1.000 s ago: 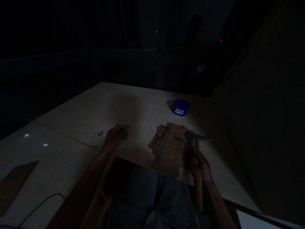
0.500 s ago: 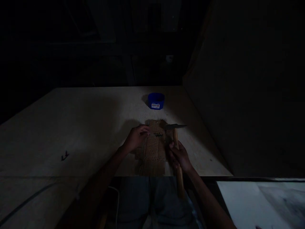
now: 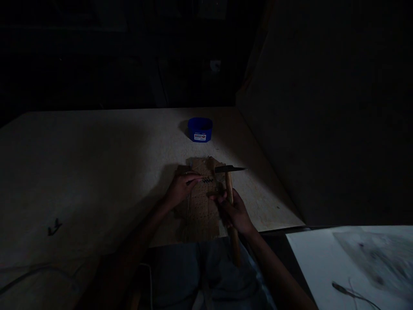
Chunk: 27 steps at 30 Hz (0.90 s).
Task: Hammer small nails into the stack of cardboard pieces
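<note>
A dimly lit pale board serves as the table point(image 3: 106, 150). On it lies a brown piece of cardboard point(image 3: 201, 206) full of small holes, with a short row of small dark nails point(image 3: 207, 181) near its top. My left hand point(image 3: 180, 188) rests on the cardboard's left side, fingers pinched right beside the nails; what they hold is too small to name. My right hand point(image 3: 234, 211) is wrapped round the wooden handle of a hammer point(image 3: 229, 189), whose metal head point(image 3: 229, 169) hovers over the cardboard's top right corner.
A blue round tub point(image 3: 200, 129) stands farther back on the table. A few dark nails point(image 3: 54, 227) lie far left. A tall dark panel point(image 3: 322, 129) rises on the right. A white sheet point(image 3: 351, 267) with a cable lies lower right. My legs show below the table edge.
My left hand came from the bare table at the left onto the cardboard beside the nails. My right hand with the hammer shifted slightly toward the cardboard. The view swung left.
</note>
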Each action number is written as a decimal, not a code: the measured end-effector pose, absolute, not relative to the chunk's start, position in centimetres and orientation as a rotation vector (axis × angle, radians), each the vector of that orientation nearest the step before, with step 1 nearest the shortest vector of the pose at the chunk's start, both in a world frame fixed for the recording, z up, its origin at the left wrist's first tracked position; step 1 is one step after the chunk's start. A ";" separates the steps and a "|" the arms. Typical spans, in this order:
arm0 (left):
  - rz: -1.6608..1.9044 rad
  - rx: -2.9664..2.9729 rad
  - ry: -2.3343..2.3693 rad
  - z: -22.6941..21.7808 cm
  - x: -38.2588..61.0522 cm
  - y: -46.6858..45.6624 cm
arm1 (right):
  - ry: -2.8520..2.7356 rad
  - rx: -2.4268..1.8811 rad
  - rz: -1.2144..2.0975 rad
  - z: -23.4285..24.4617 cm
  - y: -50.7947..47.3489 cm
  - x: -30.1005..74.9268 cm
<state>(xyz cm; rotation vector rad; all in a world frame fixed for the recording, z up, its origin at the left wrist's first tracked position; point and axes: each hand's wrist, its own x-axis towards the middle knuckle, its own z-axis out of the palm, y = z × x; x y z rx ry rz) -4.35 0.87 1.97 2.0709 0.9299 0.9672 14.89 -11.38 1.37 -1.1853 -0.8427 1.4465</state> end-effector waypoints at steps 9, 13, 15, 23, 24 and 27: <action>1.007 2.030 0.900 0.7 -4.2 0.9 | -0.862 -1.198 1.421 1.3 -11.3 14.9; 0.987 2.017 0.925 0.4 -3.9 0.8 | -0.857 -1.192 1.429 1.1 -11.2 15.0; 0.966 2.011 0.953 0.3 -3.9 0.7 | -0.848 -1.193 1.433 1.1 -11.2 15.0; 0.960 1.942 1.044 -0.4 -3.9 0.2 | -0.846 -1.184 1.430 1.1 -11.3 15.1; 0.968 1.930 1.053 -0.6 -3.9 0.2 | -0.843 -1.179 1.432 1.0 -11.3 15.1; 0.997 1.899 1.076 -0.9 -4.1 0.2 | -0.838 -1.181 1.436 1.1 -11.2 15.1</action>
